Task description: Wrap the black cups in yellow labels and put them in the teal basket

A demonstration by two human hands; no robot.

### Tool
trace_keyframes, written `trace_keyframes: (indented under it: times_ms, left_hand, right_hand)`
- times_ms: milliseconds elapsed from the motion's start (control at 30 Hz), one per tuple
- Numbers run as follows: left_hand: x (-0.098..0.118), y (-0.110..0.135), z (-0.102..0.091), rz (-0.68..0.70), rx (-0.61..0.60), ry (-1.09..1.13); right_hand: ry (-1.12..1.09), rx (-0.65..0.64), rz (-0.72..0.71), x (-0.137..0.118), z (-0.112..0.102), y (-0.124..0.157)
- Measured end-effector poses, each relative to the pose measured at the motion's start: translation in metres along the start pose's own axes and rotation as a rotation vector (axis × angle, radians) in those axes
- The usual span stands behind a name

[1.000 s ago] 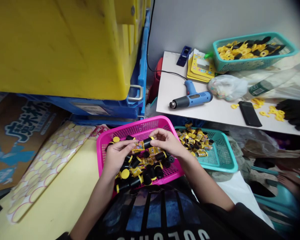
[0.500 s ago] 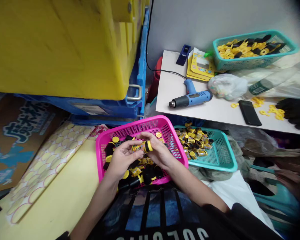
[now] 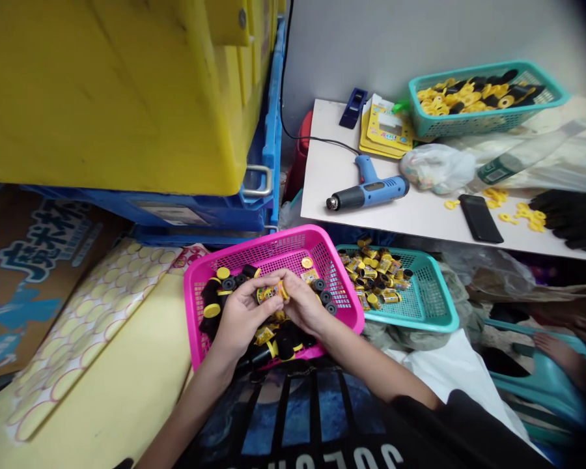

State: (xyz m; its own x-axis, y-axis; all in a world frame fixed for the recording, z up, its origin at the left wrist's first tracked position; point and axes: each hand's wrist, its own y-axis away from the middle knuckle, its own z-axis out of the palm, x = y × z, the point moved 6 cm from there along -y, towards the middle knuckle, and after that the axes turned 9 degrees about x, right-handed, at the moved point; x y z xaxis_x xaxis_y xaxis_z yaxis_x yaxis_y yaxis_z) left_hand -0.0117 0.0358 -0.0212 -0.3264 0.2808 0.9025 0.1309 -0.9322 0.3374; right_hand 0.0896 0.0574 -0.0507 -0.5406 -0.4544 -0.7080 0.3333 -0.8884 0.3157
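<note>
My left hand (image 3: 243, 314) pinches a small yellow printed cylinder (image 3: 268, 293) between thumb and fingers. My right hand (image 3: 306, 306) closes round the cylinder's right end, where its fingers hide part of it. Both hands are over a pink basket (image 3: 359, 319). Inside lie black-and-yellow cylinders (image 3: 213, 293), several black ring-like parts (image 3: 326, 297), and small yellow printed pieces (image 3: 264, 335) partly under my hands. A round yellow disc (image 3: 306, 262) rests near the basket's back wall.
A teal basket (image 3: 422, 316) of similar small cylinders stands to the right. The white table (image 3: 317, 169) carries a blue heat gun (image 3: 371, 193), a phone (image 3: 480, 218) and another teal basket (image 3: 488, 124). Stacked yellow and blue crates (image 3: 127, 98) rise at left. A person's hand (image 3: 554, 352) shows far right.
The black band and yellow end visible on the cylinder earlier are now covered by my right fingers, which have closed over that end. The view has shifted slightly.
</note>
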Motion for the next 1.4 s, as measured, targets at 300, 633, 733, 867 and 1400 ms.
trace_keyframes:
  times_ms: [300, 633, 733, 867, 1400]
  left_hand:
    - [-0.004, 0.005, 0.013, -0.125, -0.102, 0.224]
    - [0.009, -0.021, -0.011, 0.135, -0.057, -0.177]
    - [0.01, -0.025, -0.018, 0.123, -0.03, -0.271]
    - [0.01, -0.022, -0.01, 0.142, -0.101, -0.426]
    - [-0.018, -0.017, 0.044, -0.257, -0.215, 0.034]
  right_hand:
    - [0.68, -0.029, -0.518, -0.042, 0.002, 0.016]
    - [1.763, 0.665, -0.862, -0.166, -0.078, 0.089]
    - [1.923, 0.281, -0.621, -0.126, -0.075, 0.065]
    - [2.145, -0.245, -0.296, -0.045, -0.056, 0.026]
    - [1.157, -0.068, -0.753, -0.088, -0.032, 0.045]
